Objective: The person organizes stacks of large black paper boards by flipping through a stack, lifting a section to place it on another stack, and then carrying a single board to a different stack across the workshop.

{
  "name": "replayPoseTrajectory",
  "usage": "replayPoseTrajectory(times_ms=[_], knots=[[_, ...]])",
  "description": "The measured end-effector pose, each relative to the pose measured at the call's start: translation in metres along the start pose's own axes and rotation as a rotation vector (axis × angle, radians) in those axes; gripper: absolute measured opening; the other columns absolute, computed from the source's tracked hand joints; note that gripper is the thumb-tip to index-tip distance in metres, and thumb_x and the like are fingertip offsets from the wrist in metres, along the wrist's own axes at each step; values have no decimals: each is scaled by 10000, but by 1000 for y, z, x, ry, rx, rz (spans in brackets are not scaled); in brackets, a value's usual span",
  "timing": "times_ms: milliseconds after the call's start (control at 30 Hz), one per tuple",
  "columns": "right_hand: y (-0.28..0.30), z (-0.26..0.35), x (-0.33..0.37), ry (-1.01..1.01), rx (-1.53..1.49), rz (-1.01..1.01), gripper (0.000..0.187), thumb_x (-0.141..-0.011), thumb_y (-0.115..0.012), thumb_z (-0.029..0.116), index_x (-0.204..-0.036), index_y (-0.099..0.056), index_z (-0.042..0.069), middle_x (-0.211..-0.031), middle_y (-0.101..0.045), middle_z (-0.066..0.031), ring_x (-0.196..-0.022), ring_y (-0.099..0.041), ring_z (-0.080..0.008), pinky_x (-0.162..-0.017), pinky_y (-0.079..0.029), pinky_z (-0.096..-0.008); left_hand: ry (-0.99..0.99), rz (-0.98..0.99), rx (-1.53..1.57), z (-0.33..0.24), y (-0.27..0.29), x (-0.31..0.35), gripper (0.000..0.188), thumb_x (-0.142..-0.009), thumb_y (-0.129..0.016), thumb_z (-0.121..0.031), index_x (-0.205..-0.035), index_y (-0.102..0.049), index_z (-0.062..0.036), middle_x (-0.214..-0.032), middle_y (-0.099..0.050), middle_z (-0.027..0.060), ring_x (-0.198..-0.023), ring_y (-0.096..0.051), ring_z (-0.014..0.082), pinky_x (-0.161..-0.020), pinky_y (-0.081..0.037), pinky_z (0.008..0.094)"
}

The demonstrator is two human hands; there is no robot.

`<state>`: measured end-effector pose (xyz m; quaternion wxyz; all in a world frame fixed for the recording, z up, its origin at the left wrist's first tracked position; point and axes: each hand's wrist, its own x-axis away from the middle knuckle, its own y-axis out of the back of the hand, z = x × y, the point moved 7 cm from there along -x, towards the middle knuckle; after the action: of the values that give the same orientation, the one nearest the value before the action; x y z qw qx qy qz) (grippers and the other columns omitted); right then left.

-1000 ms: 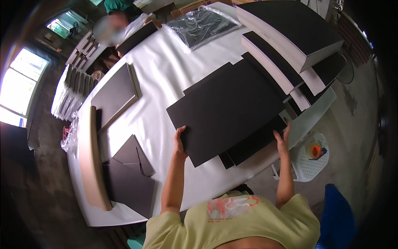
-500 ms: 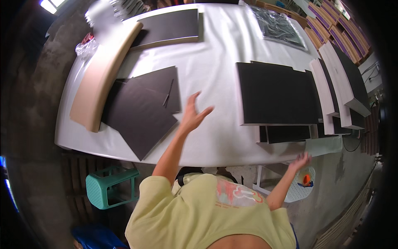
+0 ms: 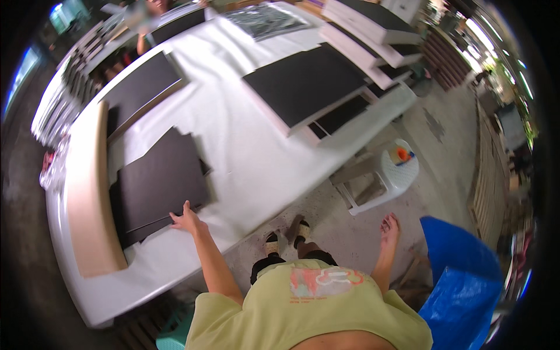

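Several flat black sheets (image 3: 160, 175) lie in an uneven stack at the left of the white-covered table. My left hand (image 3: 189, 221) is at the stack's near edge, thumb and fingers apart, with the fingertips touching or just over the lowest corner. No sheet is plainly gripped in it. Off the table, over the floor at the right, my right hand (image 3: 389, 230) hangs with loosely bent fingers apart and holds nothing. A long beige roll-like piece (image 3: 87, 204) runs along the left side of the stack.
Black-topped panels with white edges (image 3: 309, 81) are piled on the table's right part. A white stool (image 3: 394, 175) with an orange item stands beside the table. A blue sheet (image 3: 461, 286) is at the lower right. Another person's arm (image 3: 142, 44) shows beyond the far edge.
My view has turned to the right. My left hand has gone from over the bare table to the sheets' near edge. The stack looks differently arranged, and the pen on it no longer shows.
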<state>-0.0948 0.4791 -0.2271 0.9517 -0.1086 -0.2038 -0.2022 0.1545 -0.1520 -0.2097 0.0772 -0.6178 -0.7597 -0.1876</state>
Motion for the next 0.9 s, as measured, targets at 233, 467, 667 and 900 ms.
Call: replayPoseTrajectory(times_ms=[233, 467, 667, 900], knots=[[112, -30, 19, 121, 707, 26, 233, -805, -603, 153, -1018, -614, 59, -817, -614, -27, -705, -567, -149, -620, -444, -277, -308, -86, -586, 15, -44, -29, 906, -701, -620, -437, -1413, -229, -36, -1392, 146, 382, -1330, -67, 475, -1090, -159, 416], [326, -210, 62, -575, 722, 102, 282, -837, -529, 276, -1014, -614, 73, -893, -642, -112, -803, -602, -221, -710, -471, -369, -736, 685, -152, 56, -118, 263, 778, -738, -692, -173, -1392, -280, -88, -1462, 52, 266, -1340, -79, 453, -1067, -222, 494], [460, -203, 44, -724, 466, -81, 246, -840, -511, 244, -995, -613, 84, -884, -631, -99, -796, -600, -211, -707, -472, -361, -1102, 1432, -366, 178, -158, 594, 553, -694, -702, -104, -1213, -511, -94, -1456, -84, 239, -1302, -231, 440, -1030, -299, 471], [578, -189, -60, -684, 270, -130, 210, -843, -490, 207, -974, -613, 97, -874, -619, -83, -788, -598, -200, -703, -473, -352, -1155, 1726, -429, 218, -187, 769, 483, -700, -696, -110, -1163, -557, -105, -1430, -194, 231, -1274, -305, 420, -1017, -333, 427]])
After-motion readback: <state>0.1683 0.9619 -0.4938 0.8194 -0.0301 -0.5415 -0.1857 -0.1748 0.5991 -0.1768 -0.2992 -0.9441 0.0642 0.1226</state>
